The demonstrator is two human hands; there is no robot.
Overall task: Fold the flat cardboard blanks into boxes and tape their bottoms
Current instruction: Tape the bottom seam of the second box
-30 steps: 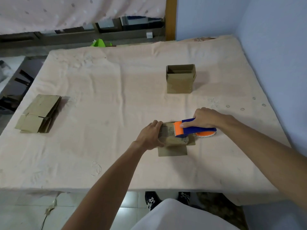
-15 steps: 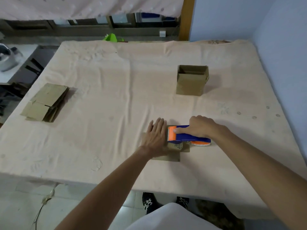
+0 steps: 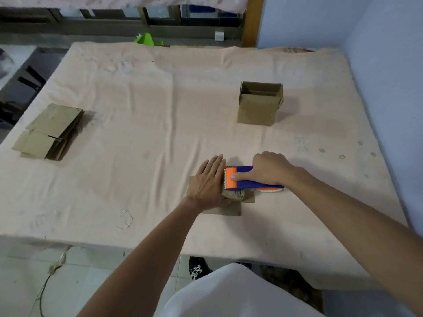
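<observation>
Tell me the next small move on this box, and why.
Probably draw the tape dispenser rightward across the box, with the left hand pressing down. That hand lies flat on the box's top, the right hand grips the dispenser, and its orange end sits on the cardboard beside the left hand, so a strip looks ready to be pulled.

Tape dispenser (image 3: 242, 184): blue body, orange head. Pressed box (image 3: 231, 210), finished box (image 3: 256, 110), stack of blanks (image 3: 50, 131): plain brown cardboard. Tablecloth (image 3: 148, 115) pale peach, faint circular prints. Wall (image 3: 377, 53) light blue.
</observation>
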